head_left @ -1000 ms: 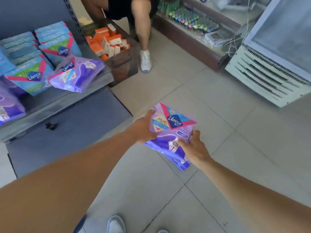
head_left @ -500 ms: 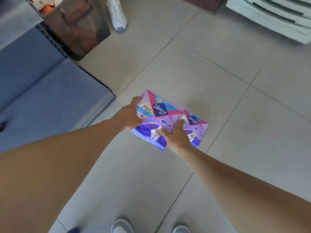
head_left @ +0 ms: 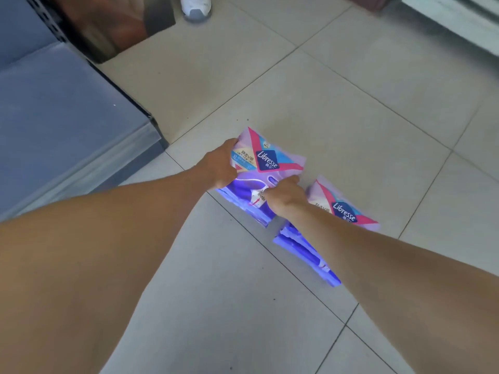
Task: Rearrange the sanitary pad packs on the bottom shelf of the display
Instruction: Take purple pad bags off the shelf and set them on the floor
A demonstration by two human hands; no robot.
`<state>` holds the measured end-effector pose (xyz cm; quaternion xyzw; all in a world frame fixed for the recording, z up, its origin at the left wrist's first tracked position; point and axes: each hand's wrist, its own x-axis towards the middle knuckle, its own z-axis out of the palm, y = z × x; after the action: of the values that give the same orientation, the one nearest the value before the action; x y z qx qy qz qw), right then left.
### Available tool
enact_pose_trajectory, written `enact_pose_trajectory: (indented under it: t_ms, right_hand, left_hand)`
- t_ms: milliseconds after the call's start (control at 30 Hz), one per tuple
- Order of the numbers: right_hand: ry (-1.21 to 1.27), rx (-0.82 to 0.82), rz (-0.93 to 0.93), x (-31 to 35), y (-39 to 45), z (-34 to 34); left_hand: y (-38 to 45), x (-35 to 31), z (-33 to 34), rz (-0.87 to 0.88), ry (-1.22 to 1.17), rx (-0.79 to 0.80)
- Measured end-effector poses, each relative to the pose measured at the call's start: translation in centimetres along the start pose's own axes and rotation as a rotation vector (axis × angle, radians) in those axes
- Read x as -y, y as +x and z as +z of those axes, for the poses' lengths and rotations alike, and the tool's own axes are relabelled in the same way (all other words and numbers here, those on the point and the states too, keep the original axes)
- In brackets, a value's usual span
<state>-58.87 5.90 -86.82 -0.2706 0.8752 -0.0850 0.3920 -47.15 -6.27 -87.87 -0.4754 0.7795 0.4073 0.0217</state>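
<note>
Your left hand (head_left: 220, 168) grips the left edge of 1 purple pad pack (head_left: 266, 168) low over the floor tiles (head_left: 337, 103); your right hand (head_left: 283, 194) pinches its near right corner. The pack's long axis runs away from you. The shelf base (head_left: 67, 125) lies to the left, nearer your left hand. A 2nd pack (head_left: 332, 225) lies on the tiles just right, partly under your right wrist. A shoe (head_left: 195, 6) stands well beyond.

"Libresse" stands on the purple pad pack (head_left: 266, 168), which also bears "XL", and on the second pack (head_left: 343, 211) beside it.
</note>
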Motion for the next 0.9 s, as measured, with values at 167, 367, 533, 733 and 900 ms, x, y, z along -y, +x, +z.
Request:
enact_pose_trajectory:
  t_ms: [167, 367, 533, 733, 900]
  right_hand:
    - [-0.191, -0.011, -0.036, 0.3, 0.9, 0.4]
    - [-0.315, -0.075, -0.085, 3.0, -5.0, -4.4]
    - [-0.498, 0.069, -0.385, 8.8, -15.2, -10.0]
    - [-0.676, 0.057, -0.743, 20.7, -29.8, -17.7]
    - [-0.674, -0.003, -0.944, 29.9, -41.5, -23.1]
  left_hand:
    - [0.5, 1.0, 1.4, 0.009, -0.010, 0.046]
    - [-5.5, -1.8, -4.4, -0.069, 0.209, 0.108]
    - [-15.4, -5.9, -14.6, -0.091, 0.481, 0.093]
    - [-29.1, -11.4, -29.1, -0.226, 0.428, -0.019]
    - [-40.5, -14.3, -39.7, -0.318, 0.389, -0.153]
